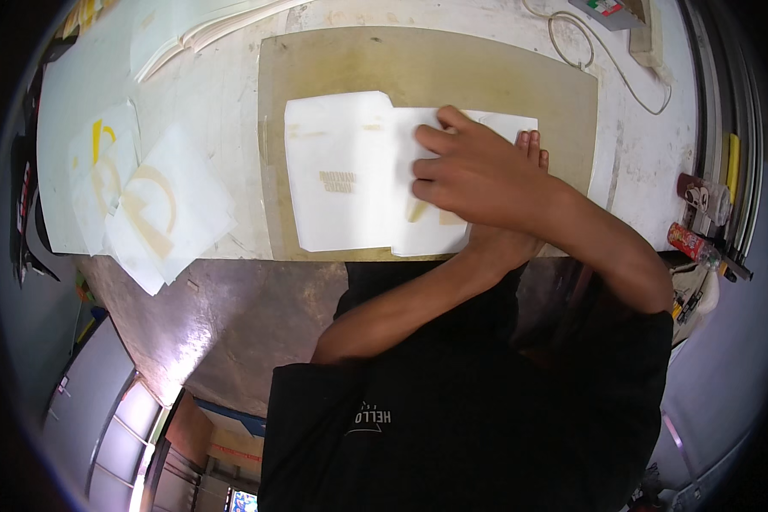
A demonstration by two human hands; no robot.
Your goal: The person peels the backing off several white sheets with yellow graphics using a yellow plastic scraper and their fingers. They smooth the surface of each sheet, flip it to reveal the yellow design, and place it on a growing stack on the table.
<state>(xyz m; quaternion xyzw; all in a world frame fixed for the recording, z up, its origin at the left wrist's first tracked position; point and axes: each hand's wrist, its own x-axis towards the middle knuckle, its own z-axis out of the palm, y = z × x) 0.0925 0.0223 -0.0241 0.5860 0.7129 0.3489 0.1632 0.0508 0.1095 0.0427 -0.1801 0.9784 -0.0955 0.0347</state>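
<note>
My forearms cross, the right one over the left. My right hand (474,171) is open over the white sheet (405,235) on the right, its fingers bent and apart. From beneath the right wrist show the straight fingers of my left hand (533,149), flat at that sheet's right side; the rest of this hand is mostly hidden. Another white sheet (337,213) lies against it on the left, edges meeting or slightly overlapping; I cannot tell if they are joined. Faint brownish marks appear on both. Under them is a yellowish-olive mat (435,64).
Translucent sheets with yellow shapes (158,209) lie at the table's left, partly over the front edge. A stack of large sheets (205,30) is at the far left. A cable (610,64) loops at the far right. A red-labelled bottle (691,243) stands beside the right edge.
</note>
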